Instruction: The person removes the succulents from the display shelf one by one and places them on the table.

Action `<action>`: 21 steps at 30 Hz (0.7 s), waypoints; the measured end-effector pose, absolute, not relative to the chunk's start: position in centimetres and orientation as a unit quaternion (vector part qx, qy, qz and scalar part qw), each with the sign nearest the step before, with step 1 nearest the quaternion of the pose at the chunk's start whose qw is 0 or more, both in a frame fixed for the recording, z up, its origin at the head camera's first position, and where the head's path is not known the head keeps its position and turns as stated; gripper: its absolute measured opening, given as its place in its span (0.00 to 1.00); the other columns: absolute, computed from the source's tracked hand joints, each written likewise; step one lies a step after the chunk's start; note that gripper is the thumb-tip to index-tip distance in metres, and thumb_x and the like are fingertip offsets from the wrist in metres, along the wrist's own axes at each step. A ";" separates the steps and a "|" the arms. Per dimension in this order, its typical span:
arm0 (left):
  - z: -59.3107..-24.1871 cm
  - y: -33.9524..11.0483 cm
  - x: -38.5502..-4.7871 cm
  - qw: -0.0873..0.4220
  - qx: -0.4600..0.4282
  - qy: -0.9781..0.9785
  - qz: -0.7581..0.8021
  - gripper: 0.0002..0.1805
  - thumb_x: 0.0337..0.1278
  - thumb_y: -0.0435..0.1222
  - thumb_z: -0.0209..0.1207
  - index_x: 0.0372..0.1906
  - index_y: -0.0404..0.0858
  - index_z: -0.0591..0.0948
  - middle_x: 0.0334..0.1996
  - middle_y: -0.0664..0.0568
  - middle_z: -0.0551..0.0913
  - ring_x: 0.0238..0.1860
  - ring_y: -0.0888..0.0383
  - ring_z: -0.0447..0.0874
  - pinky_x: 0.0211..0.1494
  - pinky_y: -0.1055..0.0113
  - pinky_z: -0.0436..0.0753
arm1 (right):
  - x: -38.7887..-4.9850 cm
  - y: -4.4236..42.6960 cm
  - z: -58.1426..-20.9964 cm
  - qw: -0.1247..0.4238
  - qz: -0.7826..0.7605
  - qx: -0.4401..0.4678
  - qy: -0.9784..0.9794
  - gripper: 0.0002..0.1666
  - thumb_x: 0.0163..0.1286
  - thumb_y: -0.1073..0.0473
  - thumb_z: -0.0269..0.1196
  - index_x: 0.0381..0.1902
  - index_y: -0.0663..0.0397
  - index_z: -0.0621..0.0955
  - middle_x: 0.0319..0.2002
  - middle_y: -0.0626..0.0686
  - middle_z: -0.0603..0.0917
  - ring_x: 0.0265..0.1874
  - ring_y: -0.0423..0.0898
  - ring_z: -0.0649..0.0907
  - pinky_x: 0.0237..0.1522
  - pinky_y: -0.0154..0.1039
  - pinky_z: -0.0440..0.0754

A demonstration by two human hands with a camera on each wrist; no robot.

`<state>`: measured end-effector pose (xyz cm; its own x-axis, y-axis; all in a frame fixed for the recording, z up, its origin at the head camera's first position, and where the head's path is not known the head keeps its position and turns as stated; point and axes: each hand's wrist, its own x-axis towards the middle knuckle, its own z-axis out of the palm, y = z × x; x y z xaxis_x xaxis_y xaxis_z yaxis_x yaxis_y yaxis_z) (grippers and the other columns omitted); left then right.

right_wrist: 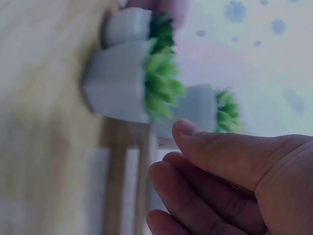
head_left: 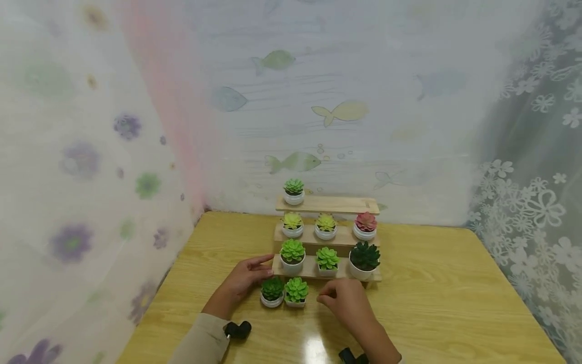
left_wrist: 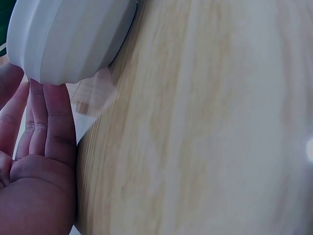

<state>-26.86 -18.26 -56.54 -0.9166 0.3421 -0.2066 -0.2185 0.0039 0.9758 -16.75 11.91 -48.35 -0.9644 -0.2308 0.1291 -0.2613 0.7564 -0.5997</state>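
Observation:
My left hand (head_left: 243, 279) has its fingers stretched toward the left end of a stepped wooden stand (head_left: 336, 204), close behind a dark green potted succulent (head_left: 272, 290). In the left wrist view a white ribbed pot (left_wrist: 63, 41) hides those fingertips, so contact with pot or stand is uncertain. Beside the dark plant on the table sits a bright green succulent (head_left: 296, 291) in a white pot. My right hand (head_left: 345, 301) hovers to its right, before the stand's lowest tier. In the right wrist view its fingers are loosely bent, with nothing between thumb and fingers.
On the lowest tier stand two bright green succulents (head_left: 327, 259) and a large dark green one (head_left: 365, 257). Two yellow-green plants (head_left: 326, 224) and a pink one (head_left: 366, 223) occupy the middle tier. A pale green one (head_left: 293, 188) sits on top. Printed curtains surround the wooden table (head_left: 432, 283).

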 end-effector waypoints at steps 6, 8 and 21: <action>-56.5 -18.5 -26.8 0.201 0.050 0.680 0.703 0.34 0.65 0.34 0.68 0.75 0.41 0.73 0.51 0.46 0.89 0.48 0.56 0.90 0.52 0.63 0.85 | -16.6 12.1 -45.7 0.051 0.333 0.119 -0.934 0.02 0.64 0.56 0.75 0.32 0.45 0.93 0.34 0.42 0.91 0.34 0.40 0.88 0.32 0.35 0.84; -56.5 -18.5 -26.8 0.200 0.049 0.679 0.705 0.34 0.65 0.34 0.68 0.75 0.41 0.74 0.50 0.47 0.89 0.48 0.56 0.90 0.52 0.63 0.86 | -16.6 12.1 -45.2 0.066 0.340 0.115 -0.931 0.02 0.64 0.58 0.74 0.33 0.43 0.93 0.36 0.42 0.92 0.35 0.40 0.88 0.32 0.34 0.84; -56.6 -18.7 -26.8 0.200 0.056 0.672 0.711 0.34 0.66 0.33 0.68 0.75 0.40 0.73 0.51 0.47 0.90 0.47 0.57 0.90 0.51 0.63 0.86 | -18.0 12.6 -42.8 0.197 0.302 0.147 -0.921 0.03 0.65 0.60 0.75 0.35 0.45 0.92 0.35 0.42 0.90 0.25 0.34 0.83 0.29 0.31 0.80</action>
<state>-26.80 -18.72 -56.61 -0.9141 0.3592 -0.1884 -0.2085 -0.0178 0.9779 -17.95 12.57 -42.83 -0.8793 -0.1512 0.4516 -0.3890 0.7751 -0.4978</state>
